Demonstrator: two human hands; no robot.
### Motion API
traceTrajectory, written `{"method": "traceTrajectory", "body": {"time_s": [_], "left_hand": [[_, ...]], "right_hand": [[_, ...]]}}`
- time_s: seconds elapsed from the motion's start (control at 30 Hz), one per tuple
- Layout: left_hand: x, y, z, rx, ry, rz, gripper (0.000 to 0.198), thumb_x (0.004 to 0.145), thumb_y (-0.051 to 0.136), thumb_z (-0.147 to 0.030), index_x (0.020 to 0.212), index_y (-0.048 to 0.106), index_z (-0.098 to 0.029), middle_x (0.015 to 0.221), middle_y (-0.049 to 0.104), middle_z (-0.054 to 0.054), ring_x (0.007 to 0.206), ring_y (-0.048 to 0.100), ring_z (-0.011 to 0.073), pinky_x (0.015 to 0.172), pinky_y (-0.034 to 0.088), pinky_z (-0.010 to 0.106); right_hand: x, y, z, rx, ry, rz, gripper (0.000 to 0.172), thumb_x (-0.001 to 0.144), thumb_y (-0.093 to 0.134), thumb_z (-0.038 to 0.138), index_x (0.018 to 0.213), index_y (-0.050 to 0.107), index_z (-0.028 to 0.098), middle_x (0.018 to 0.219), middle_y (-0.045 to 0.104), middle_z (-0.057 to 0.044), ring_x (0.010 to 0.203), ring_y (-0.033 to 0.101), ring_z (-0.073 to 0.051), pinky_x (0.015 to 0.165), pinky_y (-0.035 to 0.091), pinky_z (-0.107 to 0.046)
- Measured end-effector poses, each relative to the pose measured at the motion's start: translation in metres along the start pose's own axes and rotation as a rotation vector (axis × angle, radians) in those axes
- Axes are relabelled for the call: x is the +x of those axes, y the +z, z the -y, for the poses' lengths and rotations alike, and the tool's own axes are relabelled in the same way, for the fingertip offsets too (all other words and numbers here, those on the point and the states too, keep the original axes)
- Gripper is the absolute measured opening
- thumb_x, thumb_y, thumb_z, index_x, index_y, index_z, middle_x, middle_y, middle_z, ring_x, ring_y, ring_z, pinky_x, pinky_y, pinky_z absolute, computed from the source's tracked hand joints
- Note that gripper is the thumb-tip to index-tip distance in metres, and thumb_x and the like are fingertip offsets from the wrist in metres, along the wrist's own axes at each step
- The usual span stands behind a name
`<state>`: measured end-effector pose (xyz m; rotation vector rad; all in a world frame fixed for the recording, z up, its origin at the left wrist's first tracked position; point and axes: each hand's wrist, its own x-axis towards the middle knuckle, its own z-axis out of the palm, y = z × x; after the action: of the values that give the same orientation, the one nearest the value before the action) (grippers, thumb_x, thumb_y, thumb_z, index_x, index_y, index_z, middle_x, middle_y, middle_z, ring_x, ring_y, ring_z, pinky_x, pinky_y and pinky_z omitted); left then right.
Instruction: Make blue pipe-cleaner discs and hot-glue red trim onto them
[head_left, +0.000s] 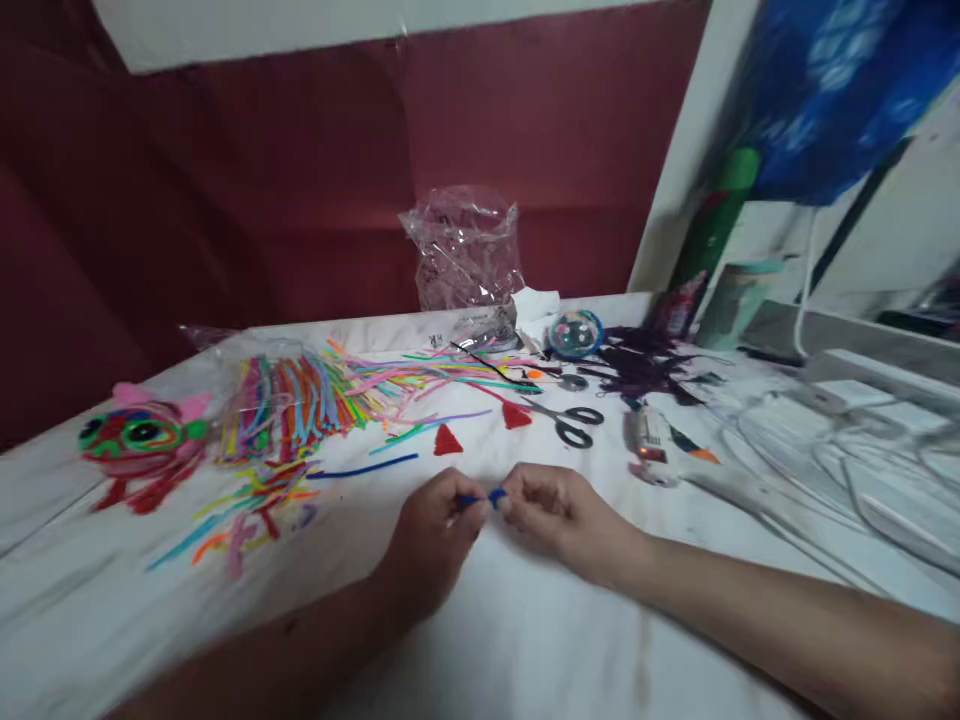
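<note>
Between my two hands is a short blue pipe cleaner (496, 496), its right end looking curled into a small loop. My left hand (439, 535) pinches its left part between thumb and forefinger. From the other side, the fingertips of my right hand (551, 515) close on the curled end. Just beyond the hands lie two red fuzzy triangles (448, 440) and a pair of scissors with dark handles (574, 425). A straight dark blue pipe cleaner (364, 468) rests to the left of them.
A bundle of colourful pipe cleaners (300, 400) and a pile of short offcuts (255, 500) lie left, near a red fuzzy figure (139, 440). At right are a glue gun (652, 445), dark scraps (645, 365) and white cables (862, 460). A clear plastic bag (469, 255) stands behind.
</note>
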<state>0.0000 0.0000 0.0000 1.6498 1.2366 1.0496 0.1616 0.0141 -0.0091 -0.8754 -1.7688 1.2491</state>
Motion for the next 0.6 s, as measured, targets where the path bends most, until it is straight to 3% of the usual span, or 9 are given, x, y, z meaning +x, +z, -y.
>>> {"method": "traceTrajectory", "body": {"time_s": [0.13,0.37,0.5,0.6], "left_hand": [[-0.0023,-0.0018,0.0024,0.005,0.051,0.002,0.012,0.07,0.053,-0.025,0.062,0.051,-0.017,0.055,0.041,-0.005,0.051,0.036,0.009,0.049,0.029,0.021],[-0.0018,-0.0028,0.0035,-0.014,0.116,0.012,0.009,0.071,0.056,-0.023,0.066,0.054,-0.016,0.062,0.048,-0.003,0.06,0.045,0.011,0.056,0.036,0.022],[-0.0022,-0.0001,0.003,0.007,0.111,0.005,0.008,0.071,0.057,-0.022,0.066,0.054,-0.016,0.064,0.051,-0.001,0.062,0.047,0.0118,0.058,0.038,0.023],[-0.0021,-0.0003,0.0056,-0.011,0.182,-0.036,0.004,0.073,0.055,-0.019,0.07,0.056,-0.016,0.066,0.052,-0.001,0.064,0.049,0.0123,0.06,0.039,0.024]], "right_hand": [[-0.0034,-0.0042,0.0061,-0.07,-0.032,0.007,0.026,0.081,0.054,0.038,0.066,0.05,0.017,0.059,0.043,0.004,0.057,0.036,-0.011,0.053,0.029,-0.025],[-0.0025,-0.0022,0.0045,0.193,0.038,-0.034,0.033,0.077,0.061,0.048,0.068,0.054,0.017,0.057,0.051,0.004,0.054,0.041,-0.01,0.053,0.03,-0.025],[-0.0014,-0.0028,0.0021,0.225,0.04,-0.043,0.032,0.076,0.063,0.047,0.069,0.056,0.016,0.057,0.052,0.004,0.054,0.042,-0.01,0.054,0.031,-0.025],[-0.0011,-0.0027,0.0017,0.222,0.055,-0.037,0.034,0.075,0.063,0.049,0.068,0.056,0.016,0.057,0.053,0.004,0.054,0.042,-0.01,0.053,0.03,-0.024]]}}
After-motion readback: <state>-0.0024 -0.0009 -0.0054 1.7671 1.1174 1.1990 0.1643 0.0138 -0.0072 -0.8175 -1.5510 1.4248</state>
